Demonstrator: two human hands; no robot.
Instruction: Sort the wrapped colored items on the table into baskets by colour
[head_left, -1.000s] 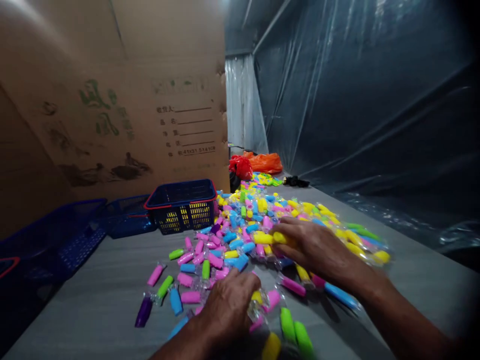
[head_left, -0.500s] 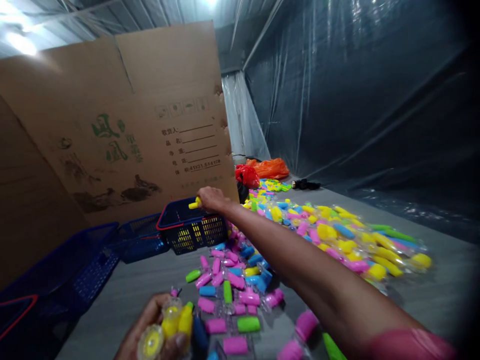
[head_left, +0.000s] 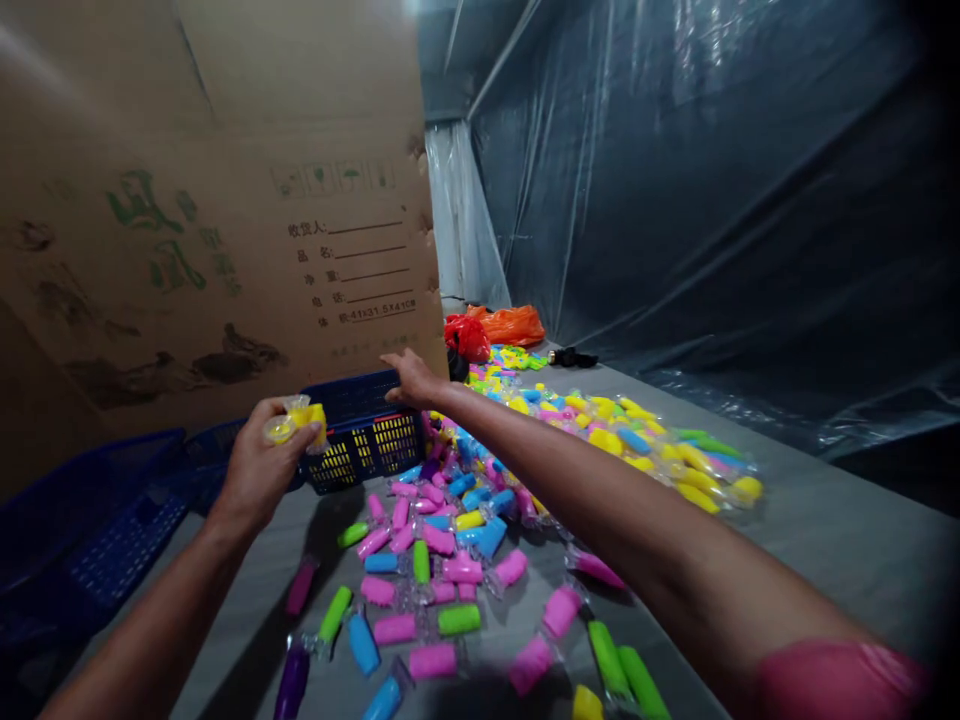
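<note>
My left hand [head_left: 259, 460] is closed around a few yellow pieces in clear wrapping [head_left: 309, 420], raised beside the near left corner of a dark blue plastic basket [head_left: 409, 442]. More yellow shows through the slots in that basket's side. Over the basket's right end is my right hand [head_left: 414, 380], its fingers apart and nothing in them. Between and below my arms lie wrapped pieces in pink, blue, green and purple, among them a pink piece [head_left: 433, 661] and a green piece [head_left: 459, 620].
A large cardboard sheet [head_left: 360, 330] stands behind the baskets. More blue baskets [head_left: 131, 535] sit at the left. A long heap of wrapped yellow, pink and blue pieces [head_left: 607, 440] runs along the right, with red and orange bags [head_left: 506, 325] beyond. Dark plastic sheeting [head_left: 712, 200] hangs at right.
My left hand has risen toward the basket with the yellow pieces. My right hand has let go of the yellow piece it held and its fingers have opened. The view has shifted.
</note>
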